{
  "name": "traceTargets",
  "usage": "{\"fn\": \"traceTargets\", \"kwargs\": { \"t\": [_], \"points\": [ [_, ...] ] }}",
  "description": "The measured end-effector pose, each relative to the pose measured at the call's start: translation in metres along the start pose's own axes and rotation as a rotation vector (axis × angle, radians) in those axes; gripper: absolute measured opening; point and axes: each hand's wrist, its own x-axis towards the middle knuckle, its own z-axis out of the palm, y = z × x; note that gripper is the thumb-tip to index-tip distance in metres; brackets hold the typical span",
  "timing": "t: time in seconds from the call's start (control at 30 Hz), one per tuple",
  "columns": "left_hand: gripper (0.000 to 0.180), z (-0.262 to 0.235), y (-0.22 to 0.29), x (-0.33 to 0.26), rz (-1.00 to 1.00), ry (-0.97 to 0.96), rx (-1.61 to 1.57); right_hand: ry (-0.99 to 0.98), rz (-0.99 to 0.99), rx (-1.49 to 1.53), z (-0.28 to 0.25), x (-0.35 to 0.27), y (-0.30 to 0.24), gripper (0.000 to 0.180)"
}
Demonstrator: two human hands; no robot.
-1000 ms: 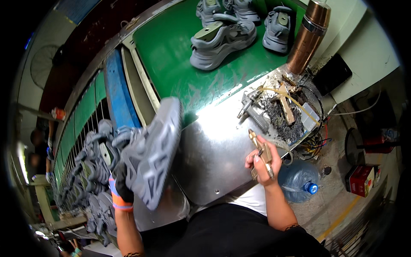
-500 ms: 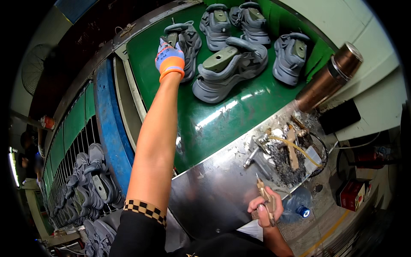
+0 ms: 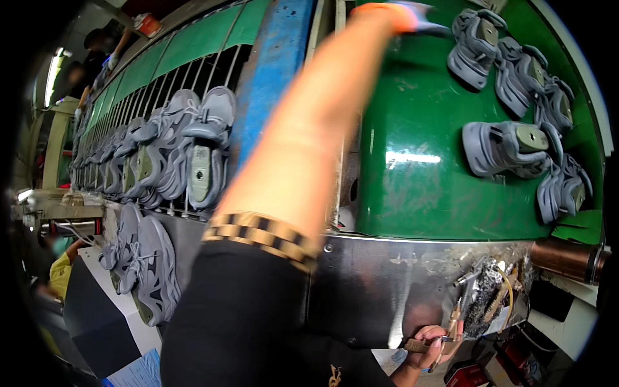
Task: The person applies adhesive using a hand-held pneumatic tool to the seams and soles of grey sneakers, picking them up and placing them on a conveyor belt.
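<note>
My left arm stretches up across the view to the green conveyor belt [image 3: 419, 187]. My left hand [image 3: 403, 14], in an orange and blue glove, is at the top edge, right beside a grey shoe [image 3: 476, 46] lying on the belt. Whether its fingers touch that shoe is hidden by blur. Several more grey shoes [image 3: 509, 148] lie on the belt to the right. My right hand [image 3: 431, 345] is low at the front of the metal worktop [image 3: 380, 290], closed around a thin tan tool [image 3: 451, 322].
A wire rack [image 3: 187, 155] at the left holds several grey shoes, and more lie on the worktop's left end [image 3: 145, 264]. A glue-crusted tool stand [image 3: 490, 297] and a copper cylinder [image 3: 567, 258] are at the right. A person in yellow [image 3: 61, 274] works at the far left.
My left hand carried a grey shoe from the worktop up onto the green belt and stays stretched out there. The view has swung left. My right hand kept its tool.
</note>
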Motion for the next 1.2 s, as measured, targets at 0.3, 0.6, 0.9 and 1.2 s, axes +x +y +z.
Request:
{"fn": "traceTargets", "kwargs": {
  "t": [0.3, 0.6, 0.9, 1.2],
  "points": [
    [0.085, -0.073, -0.173, -0.327, -1.283, -0.486, -0.106, -0.151, -0.005, -0.051, -0.006, 0.005, -0.007, 0.067],
    [0.069, -0.184, 0.101, -0.448, -0.106, 0.593, 0.062, -0.157, -0.010, 0.048, -0.007, 0.006, -0.010, 0.063],
    [0.078, -0.169, 0.208, -0.469, 0.137, 0.766, -0.707, -0.012, -0.001, -0.290, -0.105, -0.004, -0.044, 0.046],
    [0.074, -0.140, 0.234, -0.411, 0.277, 0.345, -0.799, -0.641, 0.050, 0.054, -0.004, -0.063, -0.132, 0.051]
  ]
}}
